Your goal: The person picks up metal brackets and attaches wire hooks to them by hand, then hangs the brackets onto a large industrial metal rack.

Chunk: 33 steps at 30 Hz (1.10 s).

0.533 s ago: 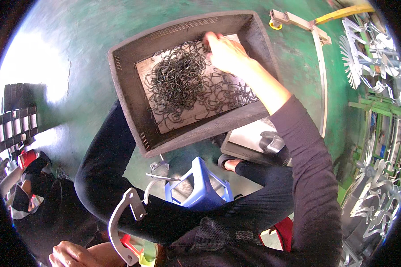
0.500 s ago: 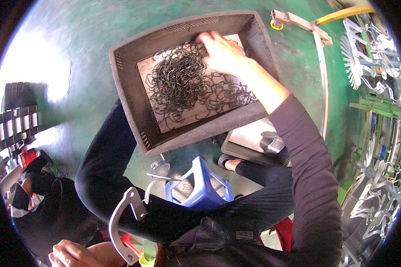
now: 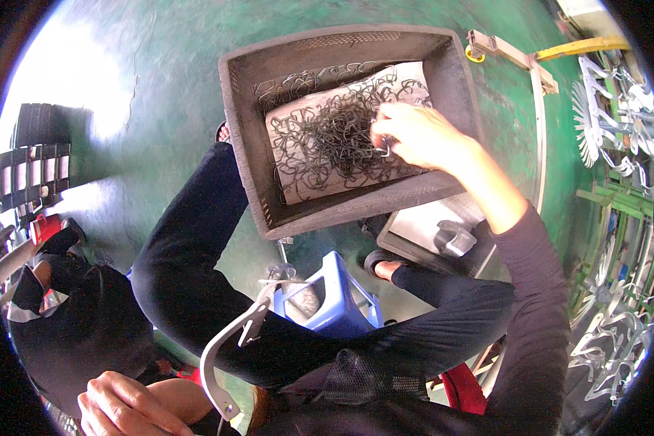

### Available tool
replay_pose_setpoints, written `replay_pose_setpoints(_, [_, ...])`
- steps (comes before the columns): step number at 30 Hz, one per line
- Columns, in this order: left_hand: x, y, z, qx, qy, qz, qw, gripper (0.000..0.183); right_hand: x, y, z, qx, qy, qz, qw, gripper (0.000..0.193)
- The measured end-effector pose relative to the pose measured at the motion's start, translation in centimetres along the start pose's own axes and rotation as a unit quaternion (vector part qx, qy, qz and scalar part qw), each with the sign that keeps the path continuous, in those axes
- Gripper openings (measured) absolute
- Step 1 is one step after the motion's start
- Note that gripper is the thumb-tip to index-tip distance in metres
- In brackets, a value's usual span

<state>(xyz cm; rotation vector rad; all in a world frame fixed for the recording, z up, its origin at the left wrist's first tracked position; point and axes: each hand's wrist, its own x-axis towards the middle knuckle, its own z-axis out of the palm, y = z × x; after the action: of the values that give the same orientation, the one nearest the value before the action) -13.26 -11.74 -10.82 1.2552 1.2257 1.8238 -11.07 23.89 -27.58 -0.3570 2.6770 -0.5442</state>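
My right hand (image 3: 414, 134) reaches into a dark grey plastic crate (image 3: 345, 207), its fingers curled over the right side of a pile of dark bent wire hooks (image 3: 345, 127). Between the fingertips a few of these hooks show, blurred and partly hidden. Under the pile, a pale sheet (image 3: 301, 187) covers part of the crate's bottom, and more hooks lie scattered toward its edges. Down at the lower left is my left hand (image 3: 127, 403), knuckles up and fingers bent under; whatever they close on is hidden. A pale curved metal bracket with holes (image 3: 214, 352) stands beside its wrist.
Between my legs is a blue plastic stool (image 3: 330, 294). A grey tray (image 3: 425, 240) holding a clear object is under the crate's near right corner. A person in black (image 3: 87, 327) bends at the left. Metal frame bars (image 3: 539, 131) and hanging pale parts (image 3: 610, 109) line the right.
My right hand has come nearer, from the far side of the pile to its right side, and its fingers have curled in. The hooks are spread differently. The whole view has shifted slightly.
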Motion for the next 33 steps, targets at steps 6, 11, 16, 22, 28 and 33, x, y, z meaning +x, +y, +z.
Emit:
replay_pose_setpoints(6, [-0.3,-0.2,-0.3,0.011,0.018,0.008,1.000,0.017,3.3,7.8,-1.7,0.133,-0.055,0.121,0.982,0.016])
replay_pose_setpoints(11, [-0.9,0.0,0.3,0.030,0.050,0.018,0.998,0.017,6.7,5.7,-0.9,0.154,0.080,0.129,0.976,0.019])
replay_pose_setpoints(16, [-0.8,-0.2,0.1,0.025,0.045,0.020,0.998,0.014,8.1,3.8,0.7,0.181,0.065,0.106,0.976,0.027])
replay_pose_setpoints(22, [-1.2,-0.3,0.4,0.028,0.063,0.033,0.997,0.008,6.2,2.9,0.2,0.181,0.098,0.166,0.964,0.020])
replay_pose_setpoints(28, [-1.2,-0.4,0.8,0.029,0.065,0.055,0.996,0.007,5.8,0.7,4.3,-0.143,0.086,0.062,0.984,0.040])
replay_pose_setpoints(33, [-1.7,0.2,0.9,0.033,0.067,0.022,0.997,0.011,5.4,-0.6,4.1,-0.106,-0.074,0.028,0.991,0.032])
